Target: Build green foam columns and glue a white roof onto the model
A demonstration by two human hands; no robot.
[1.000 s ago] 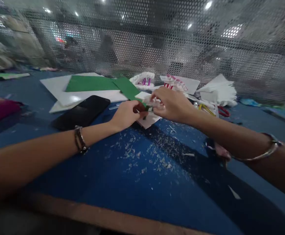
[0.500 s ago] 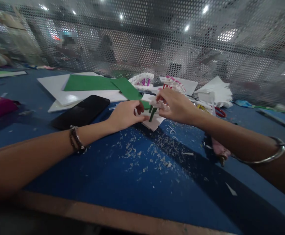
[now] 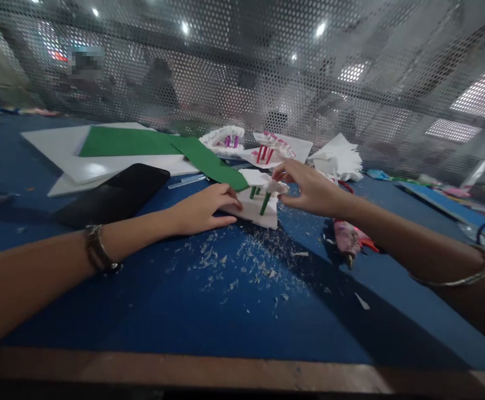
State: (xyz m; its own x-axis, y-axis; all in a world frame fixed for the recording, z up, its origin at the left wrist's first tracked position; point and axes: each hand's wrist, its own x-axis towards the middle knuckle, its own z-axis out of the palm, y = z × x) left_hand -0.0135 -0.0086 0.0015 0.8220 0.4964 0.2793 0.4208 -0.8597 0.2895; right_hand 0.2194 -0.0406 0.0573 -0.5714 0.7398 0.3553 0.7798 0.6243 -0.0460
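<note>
A small white model with green posts [image 3: 265, 203] stands on the blue table. Its thin white base [image 3: 247, 211] lies flat, and green posts hold up a white ragged-edged top [image 3: 255, 178]. My left hand [image 3: 204, 211] rests at the left edge of the base, fingers apart and lightly bent, gripping nothing. The fingers and thumb of my right hand [image 3: 306, 186] curve round the right end of the top and pinch it; part of that end is hidden behind them.
White scraps [image 3: 242, 261] litter the table in front. A pink glue gun [image 3: 346, 241] lies at right, a black phone [image 3: 117, 194] at left. Behind are green sheets [image 3: 129, 141], a purple-posted model [image 3: 225, 139], a red-posted model [image 3: 273, 147], white sheets [image 3: 338, 155] and a perforated metal screen [image 3: 234, 66].
My left hand has drawn back from the green posts and lowered to the base's left edge. My right hand stays at the top's right end. The view has swung right.
</note>
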